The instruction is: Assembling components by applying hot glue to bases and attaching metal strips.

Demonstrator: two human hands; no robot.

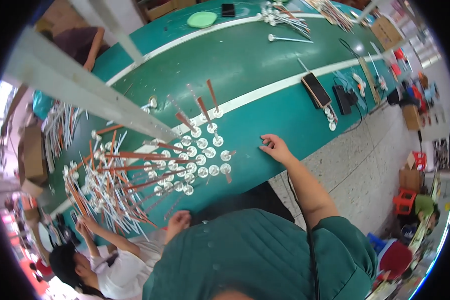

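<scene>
My right hand [275, 148] is over the green table to the right, fingers curved and apart, with nothing visible in them. My left hand [179, 220] is at the table's near edge, fingers curled in; whether they hold anything is hidden. Between and beyond my hands, a group of thin brown and pale rods stands upright on round whitish disc bases [202, 172]. Left of them lies a tangled heap of similar loose rods [110, 185] in white and brown. The near discs are close to my left hand; my right hand touches none of them.
A pale post [92, 87] slants across the left of the table. A phone [316, 90] and a black box with cables [343, 99] lie at right. More rods [287, 20] and a light green dish [202, 19] are at the far side. A co-worker [120, 270] handles rods at left.
</scene>
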